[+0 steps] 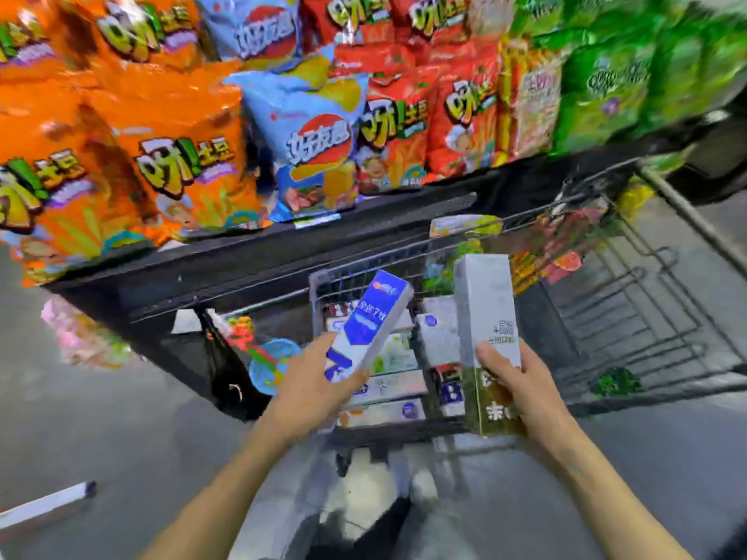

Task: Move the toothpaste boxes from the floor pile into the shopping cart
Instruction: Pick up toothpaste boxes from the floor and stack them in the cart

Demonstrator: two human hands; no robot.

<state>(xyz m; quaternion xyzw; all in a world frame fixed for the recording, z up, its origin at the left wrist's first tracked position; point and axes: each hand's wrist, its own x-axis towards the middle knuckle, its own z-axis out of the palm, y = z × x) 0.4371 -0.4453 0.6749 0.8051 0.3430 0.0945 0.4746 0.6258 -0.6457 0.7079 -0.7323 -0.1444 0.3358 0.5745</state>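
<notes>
A white box (44,506) was seen lying on the floor (101,430) at far left, below a shelf (283,252) stacked with snack bags (178,155). The left hand (311,392) was clamped on a blue-and-white toothpaste box (370,321), tilted above the toothpaste boxes (388,392) already lying in the shopping cart (646,317). Just beside it but apart, the right hand (521,392) was wrapped around 1 grey-and-green toothpaste box (485,317), held nearly upright over the cart.
</notes>
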